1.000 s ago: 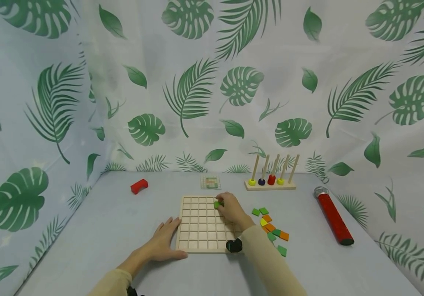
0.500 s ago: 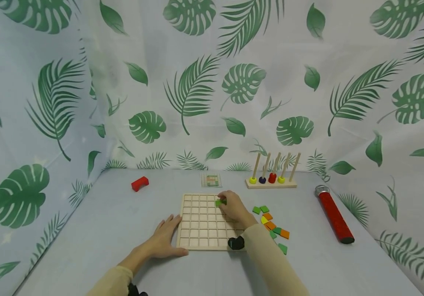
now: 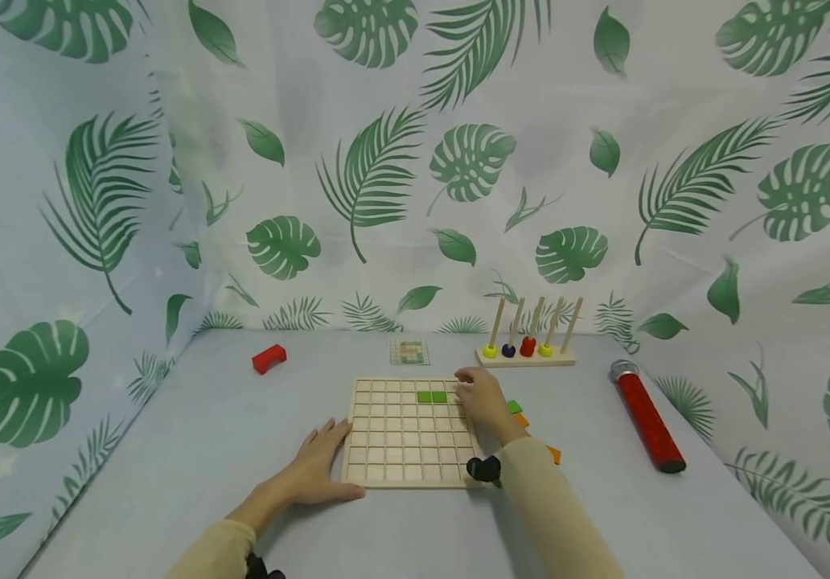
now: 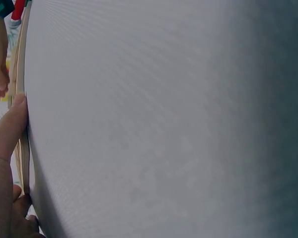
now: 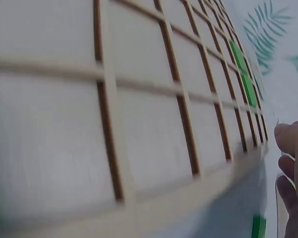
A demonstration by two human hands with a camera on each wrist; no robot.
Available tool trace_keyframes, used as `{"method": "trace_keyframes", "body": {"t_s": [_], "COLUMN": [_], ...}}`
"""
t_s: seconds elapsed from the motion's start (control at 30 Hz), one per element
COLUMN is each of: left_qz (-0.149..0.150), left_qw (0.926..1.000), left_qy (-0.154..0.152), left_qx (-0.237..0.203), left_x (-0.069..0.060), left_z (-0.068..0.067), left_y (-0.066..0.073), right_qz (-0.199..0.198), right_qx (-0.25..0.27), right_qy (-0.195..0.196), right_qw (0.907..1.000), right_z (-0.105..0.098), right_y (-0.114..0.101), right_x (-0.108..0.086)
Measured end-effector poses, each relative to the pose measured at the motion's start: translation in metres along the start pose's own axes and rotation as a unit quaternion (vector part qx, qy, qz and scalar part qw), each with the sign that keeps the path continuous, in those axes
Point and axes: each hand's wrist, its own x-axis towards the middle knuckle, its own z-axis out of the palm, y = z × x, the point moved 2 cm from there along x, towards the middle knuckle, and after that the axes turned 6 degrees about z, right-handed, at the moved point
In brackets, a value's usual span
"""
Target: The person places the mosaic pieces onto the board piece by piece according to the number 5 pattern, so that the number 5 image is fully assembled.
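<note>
Head view: green tile row runs sideways on the board; left fingers spread, right fingers loosely bent.

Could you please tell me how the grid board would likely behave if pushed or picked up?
The grid board should be stiff, as it looks wooden and straight-edged. Lying flat, it would probably slide rather than tip. Its ridges may hold the two green tiles in place, but tilting could spill them.

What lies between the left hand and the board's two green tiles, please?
The head view shows only the board, cells bare, between the left hand and green tiles.
</note>
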Motion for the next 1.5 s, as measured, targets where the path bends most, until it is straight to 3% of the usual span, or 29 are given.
{"method": "trace_keyframes", "body": {"t_s": [0.27,0.53,0.73,1.1,1.37,1.5], "left_qz": [-0.002,-0.002,-0.004,-0.003,-0.01,-0.012], "left_qw": [1.0,1.0,0.9999,0.9998,0.9999,0.9998], "left_qy": [0.004,0.001,0.005,0.004,0.0,-0.001], "left_qx": [0.007,0.007,0.01,0.017,0.013,0.014], "left_x": [-0.003,0.0,0.0,0.0,0.001,0.001], "left_z": [0.0,0.002,0.002,0.004,0.002,0.003], "left_y": [-0.001,-0.002,-0.004,-0.005,-0.002,-0.002], "right_qz": [0.056,0.088,0.102,0.086,0.126,0.118], "right_qx": [-0.024,-0.067,-0.077,-0.096,-0.055,-0.037], "right_qy": [0.005,-0.024,-0.044,-0.058,-0.05,-0.031], "right_qw": [0.9981,0.9936,0.9908,0.9899,0.9892,0.9919], "right_z": [-0.024,-0.046,-0.056,-0.053,-0.05,-0.046], "right_y": [0.034,0.058,0.059,0.062,0.056,0.05], "right_x": [-0.007,-0.019,-0.024,-0.023,-0.016,-0.013]}}
